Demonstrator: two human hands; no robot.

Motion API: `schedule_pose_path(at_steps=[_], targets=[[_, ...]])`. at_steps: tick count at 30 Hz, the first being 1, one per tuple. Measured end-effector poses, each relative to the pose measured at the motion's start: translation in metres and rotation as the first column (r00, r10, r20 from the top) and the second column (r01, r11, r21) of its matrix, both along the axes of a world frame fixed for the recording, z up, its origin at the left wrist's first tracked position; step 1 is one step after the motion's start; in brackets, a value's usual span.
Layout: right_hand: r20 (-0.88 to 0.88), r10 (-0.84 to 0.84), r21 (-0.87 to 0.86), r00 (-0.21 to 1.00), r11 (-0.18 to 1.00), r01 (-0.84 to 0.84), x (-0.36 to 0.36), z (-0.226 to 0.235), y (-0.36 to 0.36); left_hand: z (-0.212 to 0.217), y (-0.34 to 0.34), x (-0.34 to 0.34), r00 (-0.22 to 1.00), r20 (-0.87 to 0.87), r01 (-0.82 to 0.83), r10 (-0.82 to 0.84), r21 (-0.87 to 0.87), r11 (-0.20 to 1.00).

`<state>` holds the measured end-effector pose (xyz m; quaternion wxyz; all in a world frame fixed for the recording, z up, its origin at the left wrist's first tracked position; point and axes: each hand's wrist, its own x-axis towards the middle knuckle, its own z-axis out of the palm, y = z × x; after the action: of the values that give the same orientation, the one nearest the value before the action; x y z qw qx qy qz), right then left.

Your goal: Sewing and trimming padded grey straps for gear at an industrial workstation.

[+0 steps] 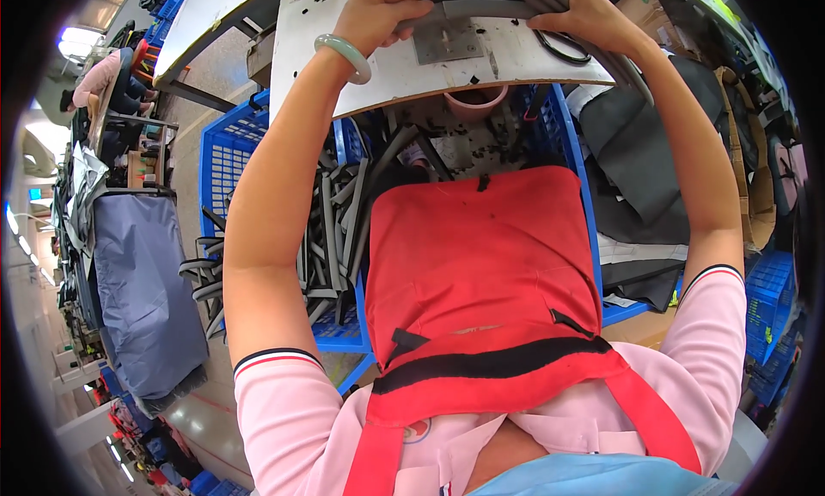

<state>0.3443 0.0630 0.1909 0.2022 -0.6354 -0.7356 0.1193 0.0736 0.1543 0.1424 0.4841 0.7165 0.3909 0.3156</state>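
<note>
My left hand and my right hand both press down on a long grey strip that lies across a white work table at the top of the view. The fingers of each hand curl over the strip. A pale green bangle sits on my left wrist. Between the hands a grey metal plate is set into the table. A black ring lies on the table just under my right hand. A red apron covers my front.
A blue plastic crate under the table holds several grey and black strips. Dark fabric pieces lie at the right, with another blue crate beyond. A chair with a grey-blue cover stands at the left.
</note>
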Motion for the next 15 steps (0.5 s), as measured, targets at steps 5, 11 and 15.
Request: schedule_pose_path(at_steps=[5, 11, 15], targets=[[-0.051, 0.034, -0.014, 0.998, 0.999, -0.035, 0.009, -0.005, 0.018, -0.006, 0.025, 0.0, 0.997, -0.068, 0.038, -0.042, -0.066, 0.997], [-0.044, -0.044, 0.032, 0.998, 0.998, 0.045, 0.025, -0.019, 0.022, -0.005, 0.038, -0.008, 0.991, 0.104, -0.06, 0.083, -0.208, 0.976], [0.093, 0.022, 0.204, 0.995, 0.978, -0.041, 0.022, -0.038, -0.029, 0.006, -0.005, -0.033, 0.999, -0.047, -0.017, 0.018, 0.015, 1.0]])
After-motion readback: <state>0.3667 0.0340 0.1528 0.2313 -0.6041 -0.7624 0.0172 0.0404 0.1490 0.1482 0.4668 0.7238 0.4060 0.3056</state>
